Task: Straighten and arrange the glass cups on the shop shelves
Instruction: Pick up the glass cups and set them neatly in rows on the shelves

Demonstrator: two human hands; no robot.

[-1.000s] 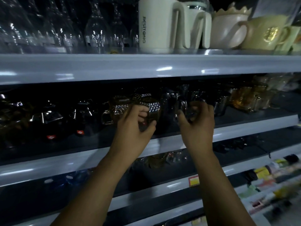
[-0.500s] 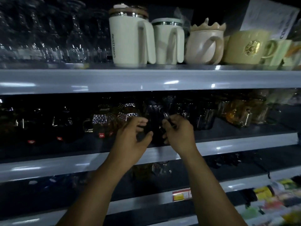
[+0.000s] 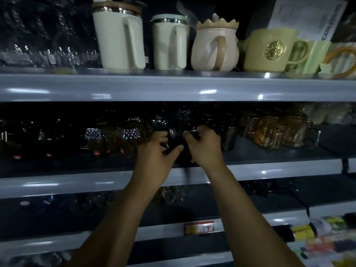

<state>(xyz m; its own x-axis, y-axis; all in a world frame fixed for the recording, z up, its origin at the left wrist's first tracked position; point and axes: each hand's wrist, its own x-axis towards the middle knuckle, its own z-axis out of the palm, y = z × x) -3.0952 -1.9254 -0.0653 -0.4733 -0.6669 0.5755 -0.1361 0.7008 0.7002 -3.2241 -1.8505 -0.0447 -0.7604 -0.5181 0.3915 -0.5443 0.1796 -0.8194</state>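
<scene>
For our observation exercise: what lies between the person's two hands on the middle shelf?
In the head view, a dark glass cup sits between the left hand and right hand; both grip it. Dim light hides its details.

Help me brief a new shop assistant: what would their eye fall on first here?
First, the brightly lit top shelf, where a tall cream mug, a crown-lidded mug and a yellow mug with a gold emblem stand in a row. Next, at the centre of the dim middle shelf, the left hand and right hand both hold a dark glass cup. To its right stand amber glass cups.
</scene>
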